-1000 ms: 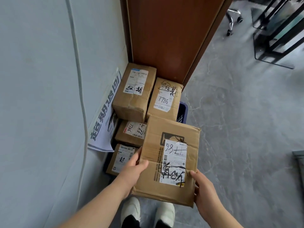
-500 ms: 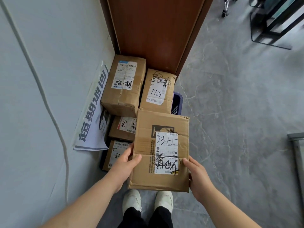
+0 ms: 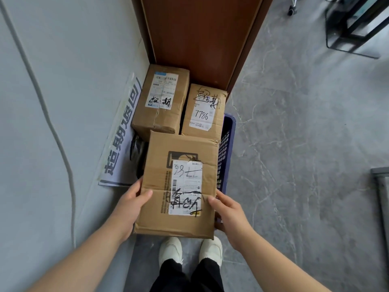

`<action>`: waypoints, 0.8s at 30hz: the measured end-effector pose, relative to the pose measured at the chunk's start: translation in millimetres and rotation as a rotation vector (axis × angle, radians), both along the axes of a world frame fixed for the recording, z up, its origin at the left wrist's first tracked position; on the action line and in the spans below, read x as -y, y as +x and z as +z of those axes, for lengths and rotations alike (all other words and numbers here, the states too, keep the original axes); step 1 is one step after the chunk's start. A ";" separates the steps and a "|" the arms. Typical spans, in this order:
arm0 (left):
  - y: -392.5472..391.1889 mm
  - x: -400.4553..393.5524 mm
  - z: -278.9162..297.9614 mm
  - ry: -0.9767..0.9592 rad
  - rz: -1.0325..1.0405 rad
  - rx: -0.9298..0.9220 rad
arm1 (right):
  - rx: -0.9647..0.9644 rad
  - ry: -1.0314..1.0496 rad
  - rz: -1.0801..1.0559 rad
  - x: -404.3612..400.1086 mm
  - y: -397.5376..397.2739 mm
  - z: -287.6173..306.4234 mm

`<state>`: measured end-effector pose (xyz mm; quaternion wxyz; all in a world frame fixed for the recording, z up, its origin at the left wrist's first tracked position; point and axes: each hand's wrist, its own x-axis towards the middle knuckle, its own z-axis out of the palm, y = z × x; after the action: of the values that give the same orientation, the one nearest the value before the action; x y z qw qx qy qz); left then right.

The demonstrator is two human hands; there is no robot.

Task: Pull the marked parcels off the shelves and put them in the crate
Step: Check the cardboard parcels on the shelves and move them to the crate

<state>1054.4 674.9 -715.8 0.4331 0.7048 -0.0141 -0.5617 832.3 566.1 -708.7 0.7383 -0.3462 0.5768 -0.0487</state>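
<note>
I hold a flat cardboard parcel (image 3: 181,184) with a white label and black handwriting, level over the near half of a dark blue crate (image 3: 226,144). My left hand (image 3: 130,205) grips its left edge and my right hand (image 3: 229,213) grips its right edge. Two more marked parcels stand in the far part of the crate: a taller one (image 3: 161,98) on the left and one marked 7786 (image 3: 203,110) on the right. The parcel in my hands hides the lower boxes in the crate.
A brown wooden cabinet side (image 3: 200,39) rises just behind the crate. A grey wall with a white cable (image 3: 52,127) runs along the left, with a printed paper sign (image 3: 121,140) leaning against it. Grey floor opens to the right; my white shoes (image 3: 189,249) stand below the parcel.
The parcel has moved forward and lower over the crate, now covering the two lower boxes that showed at its left before. Both hands keep their grip.
</note>
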 end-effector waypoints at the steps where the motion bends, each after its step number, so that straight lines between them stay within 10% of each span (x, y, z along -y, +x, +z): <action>1: 7.6 -2.1 -1.5 0.018 0.022 0.020 | 0.015 0.011 0.016 -0.1 10.2 -2.2; 10: 31.4 -5.7 -11.9 0.127 0.074 0.350 | -0.007 -0.019 0.078 -4.4 63.0 -19.1; 17: 5.8 -1.6 4.5 0.234 -0.284 0.848 | -0.018 -0.072 0.065 -17.4 72.6 -27.9; 24: 0.5 -9.8 -3.2 0.265 -0.365 0.928 | -0.050 -0.080 0.100 -19.7 68.9 -30.6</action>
<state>1054.9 684.7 -719.0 0.1833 0.9146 -0.2564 -0.2533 901.2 585.8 -739.3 0.7106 -0.4051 0.5747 -0.0259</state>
